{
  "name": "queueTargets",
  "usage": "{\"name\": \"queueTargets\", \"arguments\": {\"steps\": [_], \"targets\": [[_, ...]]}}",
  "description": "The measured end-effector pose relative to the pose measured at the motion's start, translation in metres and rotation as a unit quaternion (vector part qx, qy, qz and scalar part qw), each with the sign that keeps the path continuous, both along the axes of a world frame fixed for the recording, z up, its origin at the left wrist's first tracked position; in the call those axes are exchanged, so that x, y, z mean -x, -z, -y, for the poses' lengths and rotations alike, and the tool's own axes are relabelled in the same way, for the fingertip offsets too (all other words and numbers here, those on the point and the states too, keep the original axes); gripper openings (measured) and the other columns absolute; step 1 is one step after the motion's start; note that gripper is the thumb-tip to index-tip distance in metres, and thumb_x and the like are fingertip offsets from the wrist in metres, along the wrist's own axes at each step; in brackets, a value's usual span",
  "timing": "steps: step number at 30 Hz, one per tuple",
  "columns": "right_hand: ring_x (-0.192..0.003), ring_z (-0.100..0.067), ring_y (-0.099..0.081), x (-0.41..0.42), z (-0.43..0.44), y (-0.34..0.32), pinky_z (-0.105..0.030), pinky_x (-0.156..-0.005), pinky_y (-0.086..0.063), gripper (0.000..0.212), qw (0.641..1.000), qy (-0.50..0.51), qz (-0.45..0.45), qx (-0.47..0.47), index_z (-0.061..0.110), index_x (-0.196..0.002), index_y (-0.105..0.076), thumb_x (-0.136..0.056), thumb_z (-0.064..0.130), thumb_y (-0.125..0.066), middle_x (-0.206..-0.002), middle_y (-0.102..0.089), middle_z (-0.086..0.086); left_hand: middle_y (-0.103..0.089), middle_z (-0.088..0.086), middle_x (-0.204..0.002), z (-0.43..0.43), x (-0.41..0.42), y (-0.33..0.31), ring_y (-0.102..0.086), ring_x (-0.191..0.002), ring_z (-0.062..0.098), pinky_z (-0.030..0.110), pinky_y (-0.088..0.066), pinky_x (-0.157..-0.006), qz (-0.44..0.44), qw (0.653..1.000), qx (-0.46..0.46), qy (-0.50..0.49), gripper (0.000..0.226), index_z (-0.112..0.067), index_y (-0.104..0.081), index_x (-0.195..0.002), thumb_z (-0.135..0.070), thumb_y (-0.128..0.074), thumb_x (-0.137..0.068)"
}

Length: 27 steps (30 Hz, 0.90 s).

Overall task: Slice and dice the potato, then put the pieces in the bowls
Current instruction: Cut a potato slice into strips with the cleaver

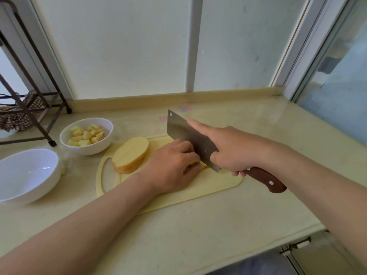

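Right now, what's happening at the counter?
A person is dicing potato on the cutting board. The right hand grips the cleaver, forefinger laid along the blade, edge down beside the left hand, which holds down a potato piece mostly hidden under its fingers. A larger potato half lies on the board's left. The far bowl holds diced pieces; the near bowl shows none.

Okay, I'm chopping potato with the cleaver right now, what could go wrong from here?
1. The left hand grips a small potato piece with its knuckles right against the cleaver; a slip could nick a finger.
2. The right hand lays its index finger along the blade, so fewer fingers wrap the handle and the cleaver may twist.
3. The board lies on a glossy counter and might slide under pressure.
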State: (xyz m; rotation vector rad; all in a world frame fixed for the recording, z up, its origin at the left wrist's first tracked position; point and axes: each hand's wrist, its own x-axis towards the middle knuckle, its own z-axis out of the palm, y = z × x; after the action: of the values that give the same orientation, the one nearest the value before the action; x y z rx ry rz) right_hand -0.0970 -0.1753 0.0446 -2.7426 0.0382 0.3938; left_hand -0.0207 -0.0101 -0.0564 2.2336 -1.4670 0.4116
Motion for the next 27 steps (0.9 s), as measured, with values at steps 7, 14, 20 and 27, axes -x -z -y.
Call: {"name": "queueTargets", "arguments": {"steps": [7,14,20,27], "targets": [[-0.055,-0.027,-0.069,0.008,-0.003,-0.003,-0.039,-0.050,-0.062,0.102,0.999,-0.001,-0.009,0.033,0.072,-0.149,0.009,-0.093,0.003,-0.041,-0.089,-0.060,-0.005,-0.060,0.002,-0.093,0.000,0.000,0.000,-0.056,-0.080,0.023,0.038,-0.050,-0.067,0.004,1.000,-0.002,-0.003,0.026,-0.018,-0.074,-0.096,-0.037,-0.056,-0.093],[-0.055,-0.028,-0.066,0.012,-0.005,-0.001,-0.039,-0.051,-0.063,0.100,0.998,-0.016,-0.022,0.063,0.072,-0.147,0.015,-0.095,0.004,-0.038,-0.089,-0.060,-0.011,-0.059,0.001,-0.089,0.000,0.000,0.001,-0.055,-0.078,0.023,0.036,-0.050,-0.064,0.004,1.000,0.001,-0.005,0.030,-0.019,-0.074,-0.094,-0.040,-0.052,-0.093],[-0.050,-0.024,-0.064,-0.004,-0.001,0.007,-0.031,-0.044,-0.056,0.102,0.999,-0.011,-0.025,0.041,0.072,-0.147,0.010,-0.093,0.003,-0.042,-0.092,-0.058,-0.009,-0.057,0.002,-0.087,0.001,-0.002,0.004,-0.054,-0.077,0.022,0.032,-0.046,-0.064,0.013,1.000,0.009,-0.006,0.033,-0.018,-0.074,-0.091,-0.040,-0.049,-0.093],[-0.051,-0.025,-0.066,-0.008,-0.003,0.012,-0.036,-0.047,-0.061,0.105,1.000,0.002,-0.020,0.024,0.071,-0.147,0.011,-0.092,0.002,-0.045,-0.091,-0.055,-0.004,-0.057,0.001,-0.086,0.001,-0.004,0.006,-0.054,-0.077,0.022,0.037,-0.049,-0.062,0.007,1.000,0.012,0.000,0.030,-0.018,-0.073,-0.091,-0.039,-0.053,-0.091]]}}
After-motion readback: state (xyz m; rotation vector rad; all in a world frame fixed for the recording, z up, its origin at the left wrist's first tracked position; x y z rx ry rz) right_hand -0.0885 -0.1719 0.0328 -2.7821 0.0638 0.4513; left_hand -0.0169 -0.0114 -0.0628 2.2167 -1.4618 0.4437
